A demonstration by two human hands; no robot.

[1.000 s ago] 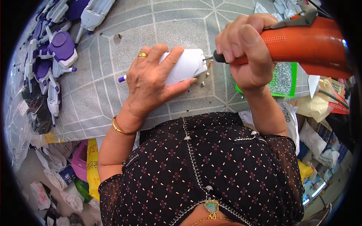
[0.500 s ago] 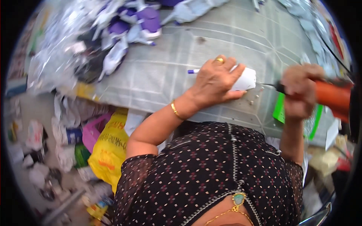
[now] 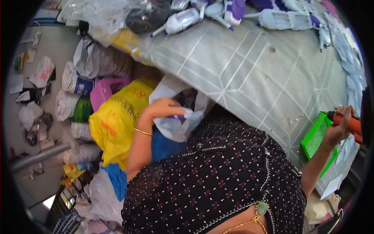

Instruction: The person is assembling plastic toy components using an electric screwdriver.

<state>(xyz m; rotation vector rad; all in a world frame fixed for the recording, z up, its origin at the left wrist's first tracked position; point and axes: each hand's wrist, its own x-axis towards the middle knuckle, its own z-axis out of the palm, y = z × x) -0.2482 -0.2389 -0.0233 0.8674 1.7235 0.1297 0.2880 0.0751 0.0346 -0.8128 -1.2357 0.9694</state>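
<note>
My left hand [image 3: 165,108] is off the table to the left, at the mouth of a white plastic bag [image 3: 165,86]. Its fingers are closed on a small white-and-purple plastic piece [image 3: 187,114], partly hidden by the hand and the bag. At the table's right side my right hand [image 3: 342,124] grips an orange power screwdriver [image 3: 353,128], its black nose pointing left above a green basket [image 3: 320,134]. Along the far edge lie several pale-blue and purple plastic pieces [image 3: 286,20] of a like kind.
Clear plastic wrapping [image 3: 105,15] is heaped at the table's far left corner. Beside the white bag stand a yellow bag [image 3: 117,117] and a pink plastic container [image 3: 102,95]. Tiny bits [image 3: 296,120] lie on the patterned table cover [image 3: 249,78]. More bags crowd the floor.
My left hand has left the tabletop with the white-and-purple piece and moved left and down to the white bag. My right hand has drawn the screwdriver back from the piece. The view has turned left.
</note>
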